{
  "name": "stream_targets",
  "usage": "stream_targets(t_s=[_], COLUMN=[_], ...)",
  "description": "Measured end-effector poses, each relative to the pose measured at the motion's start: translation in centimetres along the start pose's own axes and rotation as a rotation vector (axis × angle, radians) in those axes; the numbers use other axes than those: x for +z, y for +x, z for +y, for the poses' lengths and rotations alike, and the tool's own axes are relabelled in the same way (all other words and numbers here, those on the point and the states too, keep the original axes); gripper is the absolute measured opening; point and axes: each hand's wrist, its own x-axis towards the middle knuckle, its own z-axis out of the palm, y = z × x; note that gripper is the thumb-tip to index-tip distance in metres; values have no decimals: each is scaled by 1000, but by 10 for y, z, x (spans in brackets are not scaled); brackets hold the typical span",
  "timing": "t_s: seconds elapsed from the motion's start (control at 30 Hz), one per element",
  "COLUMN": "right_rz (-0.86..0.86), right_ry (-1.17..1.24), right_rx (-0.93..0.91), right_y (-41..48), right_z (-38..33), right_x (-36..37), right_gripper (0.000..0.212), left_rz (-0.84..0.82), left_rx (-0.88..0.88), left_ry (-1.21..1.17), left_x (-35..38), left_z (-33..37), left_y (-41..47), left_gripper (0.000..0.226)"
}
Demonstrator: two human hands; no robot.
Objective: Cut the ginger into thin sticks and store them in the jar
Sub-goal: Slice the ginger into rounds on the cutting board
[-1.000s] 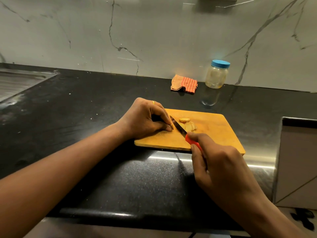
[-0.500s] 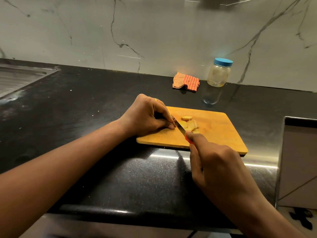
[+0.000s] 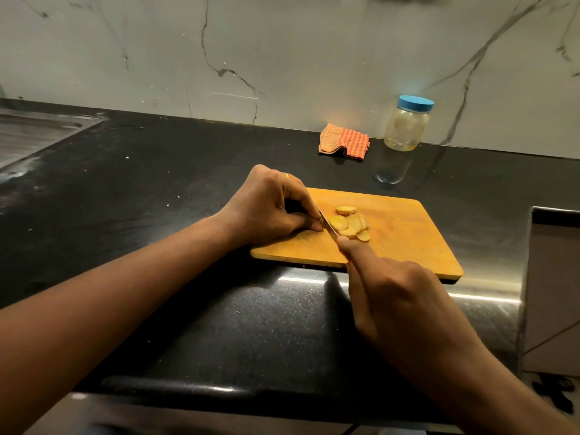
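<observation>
Hands: left hand (image 3: 266,205) pinches ginger (image 3: 320,220), right hand (image 3: 398,296) grips knife (image 3: 328,228) beside cut slices (image 3: 350,222).

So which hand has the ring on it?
The left hand; a gold ring shows on one finger. The right hand, holding the knife, shows none.

Far across the black speckled stone bench (image 3: 188,183), a crumpled orange-and-red checked cloth (image 3: 343,141) lies just in front of the white grey-veined marble wall (image 3: 282,58). Far left, a ribbed steel sink drainboard (image 3: 34,133) sits sunk into the bench.
</observation>
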Motion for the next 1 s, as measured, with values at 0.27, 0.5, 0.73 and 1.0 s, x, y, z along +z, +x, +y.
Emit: stream_targets(t_s=[0.27,0.5,0.73,1.0], right_rz=[-41,-42,-63,156], right_ry=[-60,-132,-57,122], right_rx=[11,-41,25,101], right_y=[20,15,3,1], right_z=[2,6,4,9], right_x=[4,6,-1,-11], right_gripper=[44,49,44,29], left_rz=[18,22,-9,-33], left_rx=[-10,-24,-69,-99], left_ry=[4,17,-36,-78], left_x=[1,1,-1,-3], left_z=[2,2,1,-1], left_y=[-1,0,1,0], left_gripper=[9,9,11,15])
